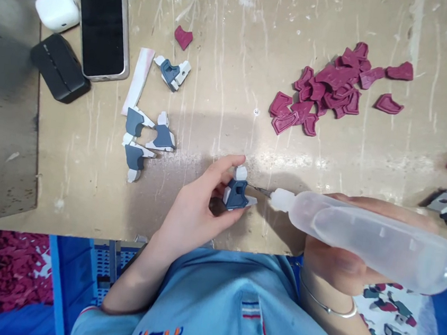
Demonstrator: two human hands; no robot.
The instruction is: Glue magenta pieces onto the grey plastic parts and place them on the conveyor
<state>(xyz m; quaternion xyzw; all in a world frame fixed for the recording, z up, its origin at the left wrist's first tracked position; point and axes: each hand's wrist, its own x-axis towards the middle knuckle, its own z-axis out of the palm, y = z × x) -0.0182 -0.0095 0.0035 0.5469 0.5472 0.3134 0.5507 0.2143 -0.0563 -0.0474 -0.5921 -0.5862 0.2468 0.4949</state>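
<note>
Between the thumb and fingers of my left hand (199, 207), near the table's front edge, is a small blue-and-white plastic part (238, 193), its recessed blue face turned up. My right hand (342, 254) is wrapped round a clear squeeze bottle (375, 239) lying nearly level, with a thin metal tip pointing left at the blue part. Whether the tip touches the part cannot be made out. Several similar blue-and-white parts (163, 136) lie to the left, and one more (170, 72) sits above them. A single maroon piece (183, 38) is further back.
Maroon pieces (336, 83) are heaped at the back right of the table (223, 93). A phone (104, 30), white case (57, 10) and black case (61, 69) are at left, beside a metal wall (8, 91). Below stand blue bins (70, 279) with loose parts.
</note>
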